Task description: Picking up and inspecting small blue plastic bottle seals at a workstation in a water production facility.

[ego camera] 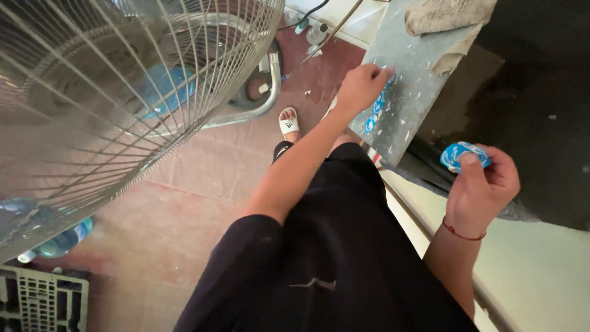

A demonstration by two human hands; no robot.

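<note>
My left hand [364, 86] rests fingers-down on the edge of a grey board [418, 67], beside a strip of blue and white sticker [376, 110] stuck on it. Whether it pinches the sticker is not visible. My right hand [482, 184] is held up at the right, fingers closed around a crumpled blue and white sticker piece [462, 154]. A red thread sits on that wrist. My black shorts and one white sandal [289, 123] show below.
A large wire fan guard [123, 92] fills the upper left, close to my left arm. A crumpled grey cloth [445, 15] lies on the board's far end. A plastic crate [40, 301] and a blue bottle [61, 243] sit on the reddish floor.
</note>
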